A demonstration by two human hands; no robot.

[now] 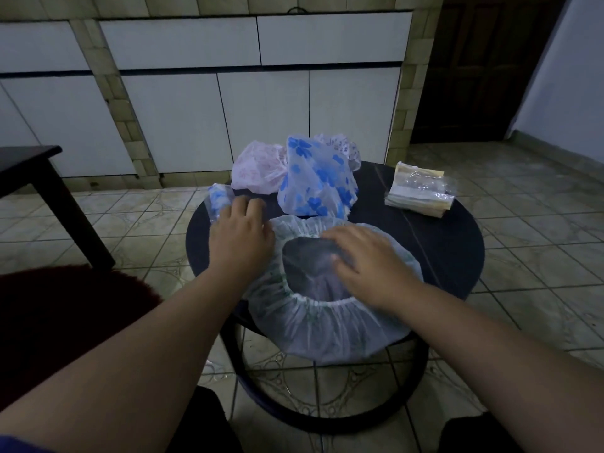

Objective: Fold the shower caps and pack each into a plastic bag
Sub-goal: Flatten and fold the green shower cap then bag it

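Note:
A clear white shower cap [327,325] with an elastic rim lies spread open on the near part of the round dark table [451,243], hanging over its front edge. My right hand [366,259] lies flat on the cap's right side with fingers straight. My left hand [240,237] rests at the cap's left edge, fingers relaxed; what its fingertips touch is hidden. Just beyond my left hand lies a blue-patterned cap packed in a clear bag [219,198]. A blue-flowered cap [318,178] and a pink-patterned cap [258,170] are heaped at the table's back.
A stack of clear plastic bags [418,191] sits at the table's right rear. A dark side table [29,171] stands at the left, a dark red cushion [65,322] near my left arm. White cabinets line the wall behind; the floor is tiled.

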